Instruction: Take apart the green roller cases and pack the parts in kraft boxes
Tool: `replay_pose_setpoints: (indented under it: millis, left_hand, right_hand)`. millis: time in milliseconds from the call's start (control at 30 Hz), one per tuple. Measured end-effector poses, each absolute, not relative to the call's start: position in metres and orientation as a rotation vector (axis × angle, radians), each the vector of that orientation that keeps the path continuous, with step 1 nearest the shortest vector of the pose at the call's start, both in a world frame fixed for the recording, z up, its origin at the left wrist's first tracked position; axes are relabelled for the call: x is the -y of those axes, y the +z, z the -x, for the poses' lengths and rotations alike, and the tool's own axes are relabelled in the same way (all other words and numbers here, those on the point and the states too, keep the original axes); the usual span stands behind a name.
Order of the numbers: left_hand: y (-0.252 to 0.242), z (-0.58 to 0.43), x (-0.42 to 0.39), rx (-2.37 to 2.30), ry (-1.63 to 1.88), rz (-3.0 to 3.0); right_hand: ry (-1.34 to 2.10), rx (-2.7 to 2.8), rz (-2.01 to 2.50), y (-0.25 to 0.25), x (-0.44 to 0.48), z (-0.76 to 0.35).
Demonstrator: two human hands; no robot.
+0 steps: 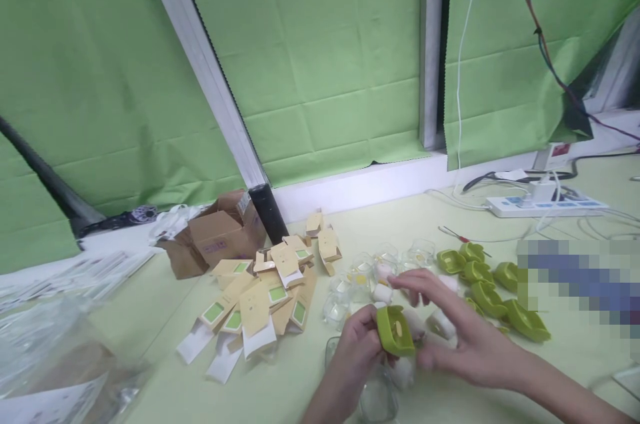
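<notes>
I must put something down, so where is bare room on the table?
Bare: front table between plastic bag and left arm; also between clear cups and window ledge. Crowded: around the right hand, with cups and green holders.

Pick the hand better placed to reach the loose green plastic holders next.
Right hand, likely: it's nearer the loose green plastic holders, thumb and fingers apart; the left hand grips another holder.

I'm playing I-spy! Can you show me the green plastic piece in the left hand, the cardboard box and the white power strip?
Green plastic piece (395,331): head view, on its middle.
Cardboard box (227,239): head view, on its printed side.
White power strip (570,209): head view, on its long body.
</notes>
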State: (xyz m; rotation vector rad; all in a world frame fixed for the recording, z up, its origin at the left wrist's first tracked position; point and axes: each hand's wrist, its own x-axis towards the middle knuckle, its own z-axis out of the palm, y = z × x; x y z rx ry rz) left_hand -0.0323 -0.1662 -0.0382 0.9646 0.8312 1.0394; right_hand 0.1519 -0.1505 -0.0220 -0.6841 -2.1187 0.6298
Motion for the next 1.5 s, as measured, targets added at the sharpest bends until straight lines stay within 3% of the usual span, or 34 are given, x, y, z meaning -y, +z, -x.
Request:
replay_pose_setpoints:
  millis: [467,600,700,900,1100,1300,1500]
  left_hand:
    - [-0.043,0.04,0.156,-0.985,1.068,-1.254]
    - [-0.037,0.051,0.151,-1.188,1.133,-1.461]
    - [-0.036,0.055,0.148,-1.269,1.125,-1.473]
    - [-0.038,0.051,0.149,-1.391,1.041,-1.582]
    - [-0.037,0.055,0.15,-1.535,1.03,-1.747]
    - [-0.035,0.06,0.148,-1.583,1.036,-1.769]
    - [-0.032,0.06,0.15,-1.561,1.035,-1.752]
  right_hand:
    - [0.536,2.129,0.637,-0.026,0.148,-0.148]
    - [0.411,1.865,1.12,-0.022,0.106,-0.193]
    - [0.074,1.659,1.697,-0.027,0.07,-0.245]
    - [-0.034,1.611,2.032,-0.061,0.043,-0.297]
    - [0.028,1.835,1.925,-0.055,0.052,-0.283]
    - [0.284,2.353,1.289,-0.039,0.124,-0.24]
    - [0.136,2.457,1.273,-0.066,0.17,-0.243]
